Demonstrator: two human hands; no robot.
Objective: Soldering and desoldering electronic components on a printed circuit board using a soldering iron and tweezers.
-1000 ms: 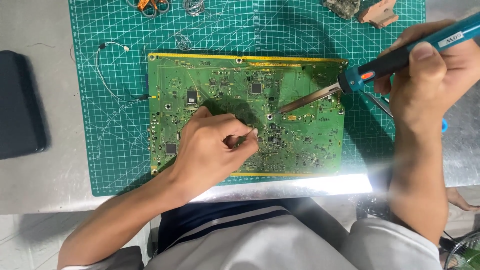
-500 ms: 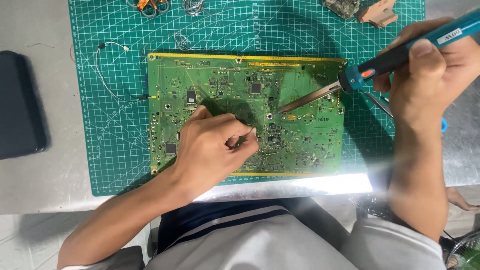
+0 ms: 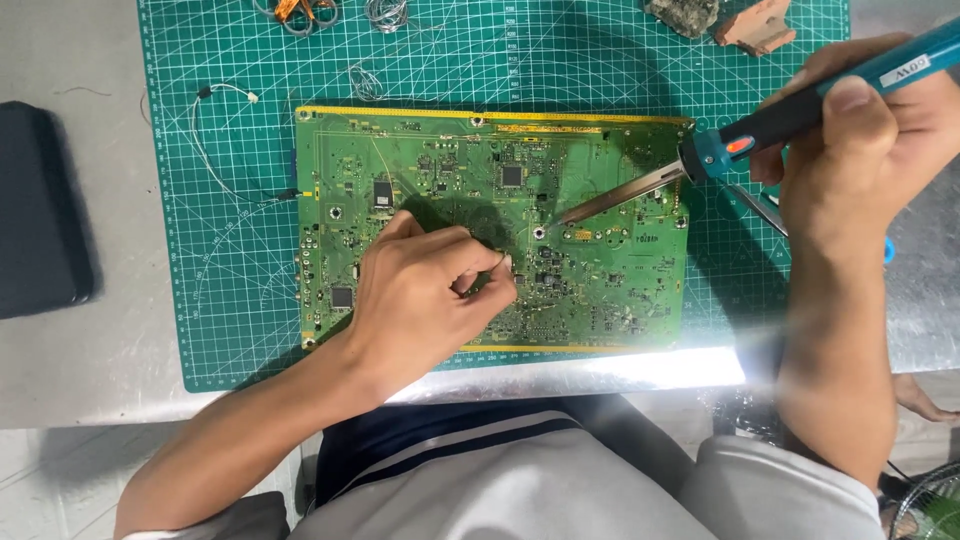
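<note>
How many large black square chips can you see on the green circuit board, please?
3: one upper left, one upper middle, one lower left on the board. The left hand covers part of it, so more may be hidden.

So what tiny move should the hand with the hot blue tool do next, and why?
Probably lower the soldering iron tip slightly onto the joint on the green circuit board. The tip sits just beside the round hole, and the left hand already pinches something thin right there, though I cannot tell what.

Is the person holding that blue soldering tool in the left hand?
No, the right hand grips the soldering iron; the left hand rests on the circuit board.
</note>
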